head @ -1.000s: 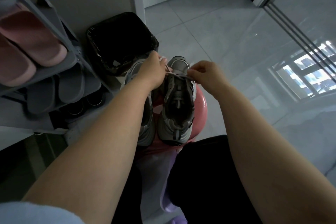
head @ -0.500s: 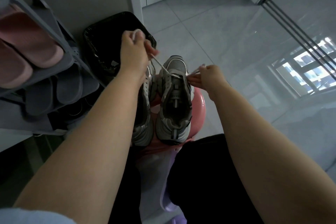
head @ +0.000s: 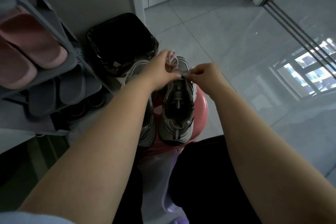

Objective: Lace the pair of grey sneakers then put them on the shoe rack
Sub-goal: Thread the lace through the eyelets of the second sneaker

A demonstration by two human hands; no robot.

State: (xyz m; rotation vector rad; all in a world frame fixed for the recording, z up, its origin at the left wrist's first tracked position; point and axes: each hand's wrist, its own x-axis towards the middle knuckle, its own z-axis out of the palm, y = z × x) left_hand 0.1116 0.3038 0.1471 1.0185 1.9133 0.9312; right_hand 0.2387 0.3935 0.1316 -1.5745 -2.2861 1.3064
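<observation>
Two grey sneakers stand side by side on a pink stool [head: 201, 103], toes pointing away from me. The right sneaker [head: 177, 112] is in full view; the left sneaker [head: 148, 132] is mostly hidden behind my left forearm. My left hand [head: 160, 67] hovers over the right sneaker's toe end and grips a bunched pale lace [head: 172, 59]. My right hand [head: 203, 76] pinches the lace's other part just above the sneaker's front eyelets. The two hands almost touch. The grey shoe rack [head: 54, 76] stands at the left.
The rack holds pink slippers [head: 27, 51] on an upper shelf, grey slippers [head: 56, 94] below, dark shoes under those. A black-lined bin [head: 121, 43] sits beyond the sneakers against the wall. Glossy tiled floor [head: 236, 45] spreads to the right. My dark-clothed legs are below.
My left hand, which had pulled the lace up and to the left over the bin, has come back down to the sneaker's toe, beside my right hand. The lace is slack and bunched now.
</observation>
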